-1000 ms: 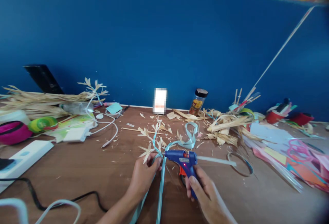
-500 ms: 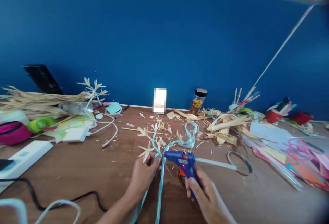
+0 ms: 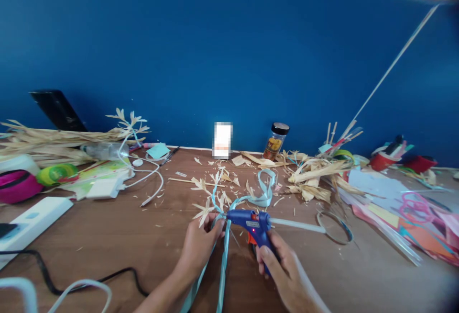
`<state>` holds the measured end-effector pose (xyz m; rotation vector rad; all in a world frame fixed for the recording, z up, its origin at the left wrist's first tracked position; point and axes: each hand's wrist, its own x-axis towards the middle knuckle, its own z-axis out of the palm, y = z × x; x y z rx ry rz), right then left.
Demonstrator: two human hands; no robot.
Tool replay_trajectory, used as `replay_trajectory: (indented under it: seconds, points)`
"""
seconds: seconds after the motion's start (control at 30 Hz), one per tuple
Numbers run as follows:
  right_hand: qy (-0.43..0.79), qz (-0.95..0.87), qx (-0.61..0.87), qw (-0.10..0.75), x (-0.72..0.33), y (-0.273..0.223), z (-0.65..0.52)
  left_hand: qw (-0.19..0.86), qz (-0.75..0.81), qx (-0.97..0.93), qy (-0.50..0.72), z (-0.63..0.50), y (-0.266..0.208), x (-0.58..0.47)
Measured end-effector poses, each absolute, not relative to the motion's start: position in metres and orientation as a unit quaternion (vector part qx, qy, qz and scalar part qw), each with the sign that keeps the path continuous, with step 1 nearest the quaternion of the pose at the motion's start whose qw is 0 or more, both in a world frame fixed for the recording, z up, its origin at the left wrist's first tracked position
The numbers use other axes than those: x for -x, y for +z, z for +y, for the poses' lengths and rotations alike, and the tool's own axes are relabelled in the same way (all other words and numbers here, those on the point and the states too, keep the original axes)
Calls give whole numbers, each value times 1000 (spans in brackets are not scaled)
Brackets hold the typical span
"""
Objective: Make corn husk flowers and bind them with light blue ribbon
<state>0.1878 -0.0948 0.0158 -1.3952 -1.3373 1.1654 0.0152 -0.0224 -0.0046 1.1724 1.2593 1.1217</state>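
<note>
Between the fingers of my left hand (image 3: 201, 241) is the stem of a dried-husk flower spray (image 3: 203, 210), wrapped in light blue ribbon (image 3: 224, 260). My right hand (image 3: 281, 265) is closed around the handle of a blue hot glue gun (image 3: 247, 218) with an orange trigger and a lit red light. Its nozzle meets the wrapped stem right by my left fingertips. A long translucent glue stick (image 3: 297, 225) sticks out of the gun's back. Beyond the gun, the ribbon's loose end curls on the table; two lengths run down toward me.
Husk scraps lie across the brown table (image 3: 143, 236). A jar (image 3: 277, 141) stands by the blue partition (image 3: 229, 54), with a husk pile (image 3: 315, 176) to its right. At left are a white power strip (image 3: 39, 227), a charger (image 3: 104, 187) and cables. Pink scissors (image 3: 416, 207) lie at right.
The glue gun has shifted slightly left, its nozzle now closer against the stem. My left hand keeps its place and hold.
</note>
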Motion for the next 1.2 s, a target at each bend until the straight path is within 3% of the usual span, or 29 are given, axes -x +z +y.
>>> replay_trajectory:
  seconds: [1.2]
  points:
    - [457,-567,536,426,-193,10,-94,517,524,-499,458,-21,-11,-14]
